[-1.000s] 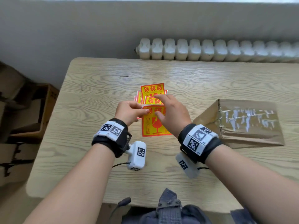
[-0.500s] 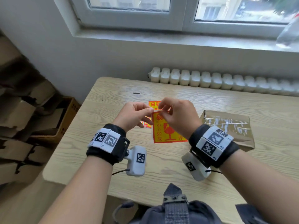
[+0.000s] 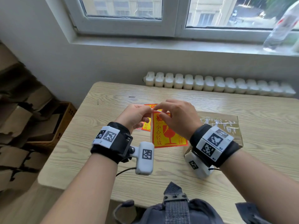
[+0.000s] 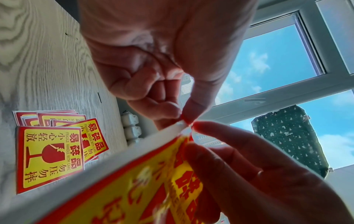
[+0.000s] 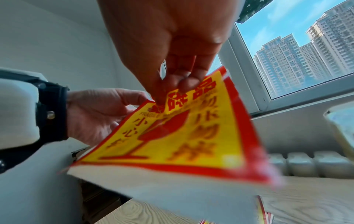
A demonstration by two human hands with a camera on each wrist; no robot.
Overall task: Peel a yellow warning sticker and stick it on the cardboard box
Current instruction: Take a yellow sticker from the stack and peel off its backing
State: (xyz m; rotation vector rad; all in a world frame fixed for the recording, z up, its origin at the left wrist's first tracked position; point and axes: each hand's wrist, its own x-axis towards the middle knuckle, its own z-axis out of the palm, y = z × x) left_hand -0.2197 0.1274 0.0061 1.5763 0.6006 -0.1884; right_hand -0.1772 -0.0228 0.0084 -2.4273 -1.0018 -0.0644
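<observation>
The head camera sits above the person's chest, facing forward and down over the wooden surface (image 3: 242, 110) toward the window (image 3: 174, 15) at 12 o'clock; both forearms enter from 6 o'clock. The left wrist camera looks up along the left hand (image 4: 153, 60) from very near, facing the window (image 4: 277, 63) at 2 o'clock, with the surface (image 4: 42, 68) tipped on edge at 9 o'clock. The right wrist camera looks up from close under the right hand (image 5: 172, 37), with the window (image 5: 298, 57) at 2 o'clock. All three views share the held yellow sticker (image 3: 163, 135), seen blurred and large from the left wrist (image 4: 134, 189) and from the right wrist (image 5: 182, 136).
</observation>
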